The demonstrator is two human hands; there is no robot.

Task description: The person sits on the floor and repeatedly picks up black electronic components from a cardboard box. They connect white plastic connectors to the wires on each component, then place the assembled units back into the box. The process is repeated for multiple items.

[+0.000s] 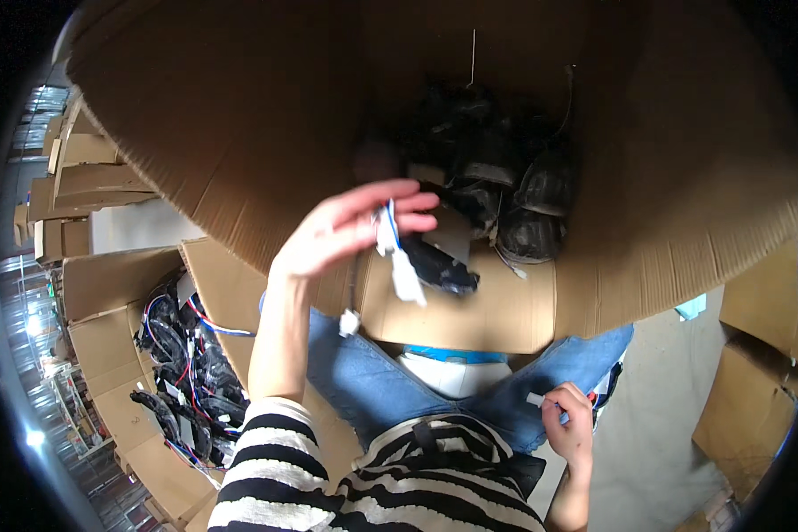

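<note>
My left hand [332, 235] reaches over the large carton's front flap, fingers stretched out and apart. A white strip with a blue wire [403, 270] crosses its fingers; I cannot tell whether it hangs free. Just beyond lies or hovers a black plastic part [445, 271], blurred. My right hand [569, 424] is closed above my right thigh, with a small white connector [535, 400] sticking out from its fingertips. Within the carton, several dark, rounded plastic housings [532, 235] are piled up.
The open cardboard carton [213, 133] surrounds the pile ahead. At left, another carton [106, 355] holds black parts with coloured wires [195, 381]. More boxes [97, 191] are stacked behind it. Cardboard [745, 417] stands at right on the grey floor [656, 399].
</note>
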